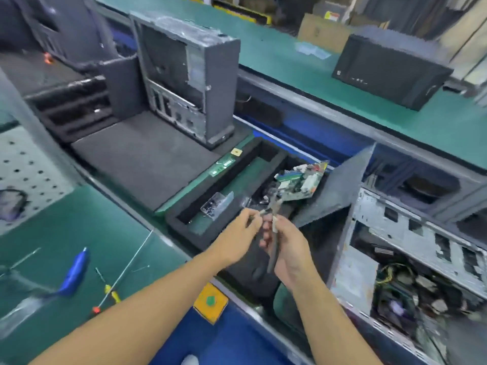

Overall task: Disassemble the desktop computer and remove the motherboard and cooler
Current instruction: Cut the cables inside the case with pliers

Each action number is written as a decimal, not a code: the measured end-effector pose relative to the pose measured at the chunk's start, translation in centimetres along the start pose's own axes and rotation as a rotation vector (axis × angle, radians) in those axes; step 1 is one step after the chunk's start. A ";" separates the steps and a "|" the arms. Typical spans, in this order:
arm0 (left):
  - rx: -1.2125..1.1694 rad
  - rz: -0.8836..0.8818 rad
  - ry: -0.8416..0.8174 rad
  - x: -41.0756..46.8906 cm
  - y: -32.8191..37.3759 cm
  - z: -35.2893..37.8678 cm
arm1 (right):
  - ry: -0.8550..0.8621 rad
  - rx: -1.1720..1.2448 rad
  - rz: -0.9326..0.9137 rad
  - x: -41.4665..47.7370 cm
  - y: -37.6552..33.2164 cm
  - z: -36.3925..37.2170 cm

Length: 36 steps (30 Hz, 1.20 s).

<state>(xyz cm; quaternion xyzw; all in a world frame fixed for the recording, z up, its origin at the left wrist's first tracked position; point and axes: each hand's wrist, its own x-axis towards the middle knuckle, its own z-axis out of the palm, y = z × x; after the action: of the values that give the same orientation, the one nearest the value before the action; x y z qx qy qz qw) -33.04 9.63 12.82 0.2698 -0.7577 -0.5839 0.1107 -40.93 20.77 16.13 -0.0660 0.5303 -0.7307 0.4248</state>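
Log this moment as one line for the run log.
left hand pinches green circuit board end | right hand grips it | board over foam tray | open case at right, cables inside

Left hand (237,234), right hand (291,255) grip tool (274,248), perhaps pliers, over foam tray (189,233).

Left grip (238,238) beside right grip (288,250), curled

Nothing is resolving into readable text: the yellow-and-red label (332,16) on the cardboard box (320,34), the small white marks (356,80) on the front of the black tower (390,67) and the yellow sticker (236,152) beside the foam tray (184,218) are all blurring past the point of reading.
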 end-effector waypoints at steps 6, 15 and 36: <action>-0.106 -0.115 -0.169 -5.3 -6.1 -7.7 | -0.140 -0.217 0.203 2.2 8.1 7.5; -0.964 -0.471 -0.019 -10.7 -16.5 -15.2 | -0.264 -0.500 0.412 3.8 16.8 12.5; 0.219 -0.881 0.303 -10.2 -26.1 -15.7 | -0.154 -1.085 0.535 6.5 26.9 11.9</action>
<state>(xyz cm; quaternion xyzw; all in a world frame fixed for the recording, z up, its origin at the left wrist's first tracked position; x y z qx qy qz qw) -9.63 -2.34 -5.73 0.6574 -0.6035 -0.4462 -0.0669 -23.75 5.67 -3.48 -0.1904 0.7930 -0.2173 0.5363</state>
